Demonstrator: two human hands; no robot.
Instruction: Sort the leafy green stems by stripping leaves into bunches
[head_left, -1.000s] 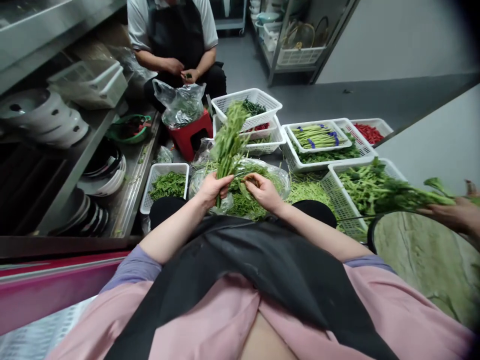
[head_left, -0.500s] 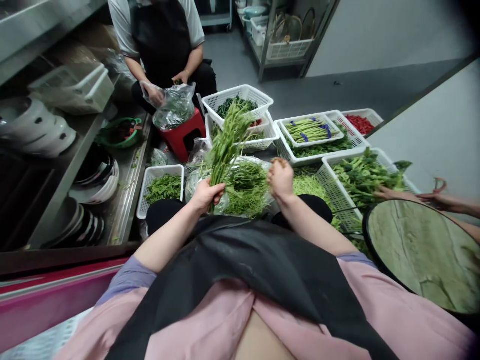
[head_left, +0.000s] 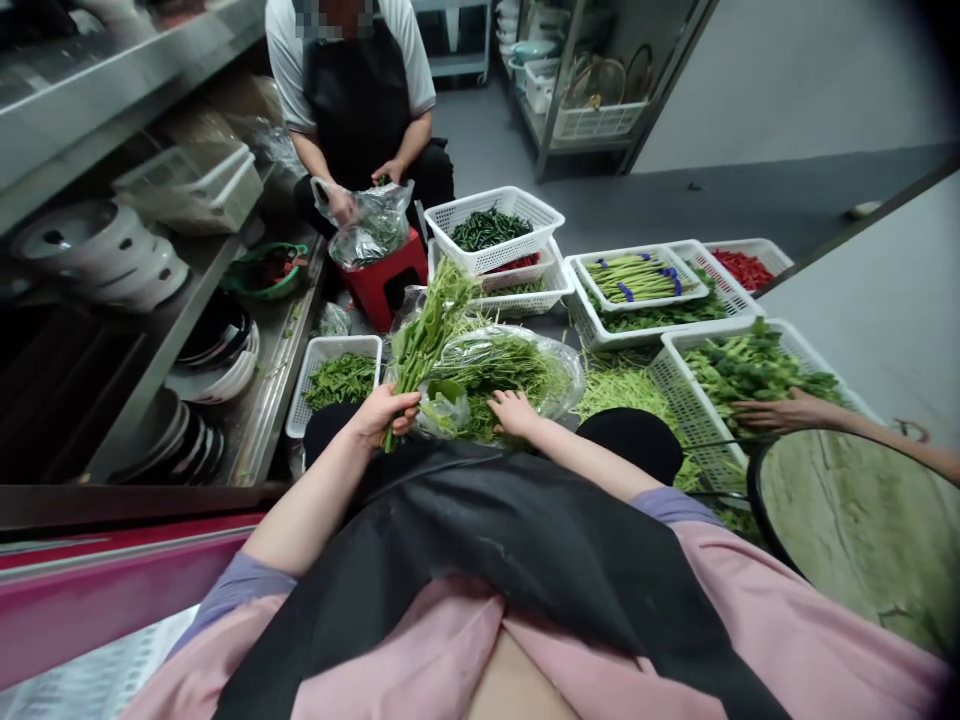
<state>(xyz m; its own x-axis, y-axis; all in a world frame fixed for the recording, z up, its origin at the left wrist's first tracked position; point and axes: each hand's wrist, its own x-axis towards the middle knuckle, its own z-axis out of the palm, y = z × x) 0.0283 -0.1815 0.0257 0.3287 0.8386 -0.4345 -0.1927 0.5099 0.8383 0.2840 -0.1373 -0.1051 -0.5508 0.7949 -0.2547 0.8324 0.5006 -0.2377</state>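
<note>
My left hand [head_left: 384, 414] is closed round the lower stems of a bunch of leafy green stems [head_left: 426, 328], tilted with its leaves away from me. My right hand [head_left: 514, 413] reaches down to loose greens [head_left: 510, 362] lying in an open clear plastic bag [head_left: 571, 378] before my lap. Its fingers are spread on the near edge of these greens, and I see nothing held in them. To the right of the bag lies a heap of pale green trimmings [head_left: 626, 396].
White baskets stand around: leafy greens [head_left: 341, 380] at left, green chillies [head_left: 491, 230] behind, bundled asparagus [head_left: 634, 277] and broccoli-like greens [head_left: 757, 370] at right, touched by another person's hand [head_left: 787, 412]. A co-worker [head_left: 360, 90] handles a plastic bag over a red stool [head_left: 386, 280]. Metal shelves [head_left: 262, 400] line the left.
My right hand has gone from a raised, closed position down and left onto the bagged greens, its fingers now apart. My left hand has moved slightly left and down with the bunch.
</note>
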